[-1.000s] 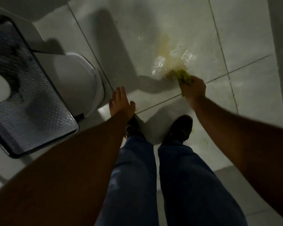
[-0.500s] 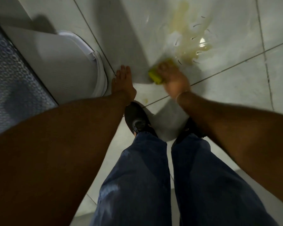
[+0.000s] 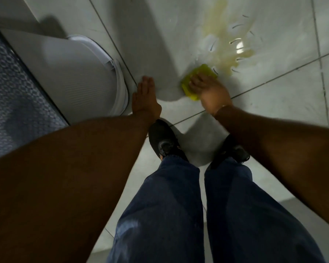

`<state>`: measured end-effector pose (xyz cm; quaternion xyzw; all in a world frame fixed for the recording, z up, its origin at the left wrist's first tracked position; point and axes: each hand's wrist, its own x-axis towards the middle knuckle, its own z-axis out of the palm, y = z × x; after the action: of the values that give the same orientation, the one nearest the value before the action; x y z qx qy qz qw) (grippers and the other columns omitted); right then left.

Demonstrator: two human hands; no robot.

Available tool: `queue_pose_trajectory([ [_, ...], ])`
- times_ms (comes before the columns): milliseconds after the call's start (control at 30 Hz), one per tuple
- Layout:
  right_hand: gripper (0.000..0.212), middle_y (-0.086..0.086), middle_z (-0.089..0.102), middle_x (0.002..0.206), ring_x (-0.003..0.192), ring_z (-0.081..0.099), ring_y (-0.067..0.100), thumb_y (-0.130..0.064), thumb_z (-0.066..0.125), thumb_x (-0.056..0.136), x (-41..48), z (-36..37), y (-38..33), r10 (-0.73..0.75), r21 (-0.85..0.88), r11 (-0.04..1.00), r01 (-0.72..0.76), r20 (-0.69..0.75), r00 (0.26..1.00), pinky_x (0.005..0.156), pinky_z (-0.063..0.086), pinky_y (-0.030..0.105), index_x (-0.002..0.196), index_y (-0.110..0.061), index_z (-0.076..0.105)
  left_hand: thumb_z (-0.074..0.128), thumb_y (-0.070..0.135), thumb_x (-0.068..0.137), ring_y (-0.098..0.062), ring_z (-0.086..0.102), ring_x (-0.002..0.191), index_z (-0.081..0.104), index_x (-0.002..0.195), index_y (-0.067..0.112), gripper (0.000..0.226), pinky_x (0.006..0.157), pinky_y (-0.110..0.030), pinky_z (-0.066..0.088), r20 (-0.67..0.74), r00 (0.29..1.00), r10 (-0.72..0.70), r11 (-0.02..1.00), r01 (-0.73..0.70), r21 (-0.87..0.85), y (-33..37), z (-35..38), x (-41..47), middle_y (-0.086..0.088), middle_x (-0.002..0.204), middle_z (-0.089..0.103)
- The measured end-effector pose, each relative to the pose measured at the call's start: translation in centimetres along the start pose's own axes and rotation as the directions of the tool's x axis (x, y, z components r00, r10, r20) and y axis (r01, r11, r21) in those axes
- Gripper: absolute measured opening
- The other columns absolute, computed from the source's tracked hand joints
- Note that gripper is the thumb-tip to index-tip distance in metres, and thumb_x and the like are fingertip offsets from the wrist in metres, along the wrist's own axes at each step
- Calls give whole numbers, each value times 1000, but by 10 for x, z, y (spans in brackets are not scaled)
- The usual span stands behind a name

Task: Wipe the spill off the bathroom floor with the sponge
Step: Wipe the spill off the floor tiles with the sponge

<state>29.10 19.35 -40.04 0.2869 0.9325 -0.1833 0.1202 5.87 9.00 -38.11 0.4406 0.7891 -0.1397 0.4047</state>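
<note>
A yellowish spill spreads over the pale floor tiles at the upper right, with wet glints in it. A yellow-green sponge lies flat on the floor at the spill's lower left edge. My right hand presses down on the sponge, fingers over its top, covering its near half. My left hand rests flat on the floor with fingers together, left of the sponge and beside the toilet base, holding nothing.
A white toilet base stands at the left, close to my left hand. A dark textured mat or panel fills the far left. My two black shoes and blue trouser legs occupy the lower middle.
My right hand with the sponge slid left from the spill's lower edge, then settled near its lower left. The camera moved closer and down. My left hand stayed planted on the floor.
</note>
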Motion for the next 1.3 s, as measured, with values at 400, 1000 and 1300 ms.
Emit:
queue_pose_trajectory([
  [400,61,16,45,152,141,42,39,13,55,85,11,-22,50,-315,224,934,279,148,937,113,36,49,139,-14,57,45,20,101,-27,2,163,-1,168,18,80,130,-48,10,-34,999,3,1000,-3,-1,24,6,4,-3,176,-7],
  [1000,62,11,32,161,150,25,29,2,48,92,-52,-21,130,581,255,788,-561,-8,814,121,27,38,150,-17,41,44,32,103,-30,4,163,2,168,17,79,129,-49,15,44,995,85,994,-88,65,44,-8,24,-8,175,-9],
  [1300,56,20,55,143,134,49,42,14,61,79,-53,-9,37,40,244,969,-42,15,999,107,45,50,133,0,60,57,49,96,-27,2,163,0,168,23,95,129,-52,13,247,968,54,994,-76,81,44,-34,38,-5,175,-13],
])
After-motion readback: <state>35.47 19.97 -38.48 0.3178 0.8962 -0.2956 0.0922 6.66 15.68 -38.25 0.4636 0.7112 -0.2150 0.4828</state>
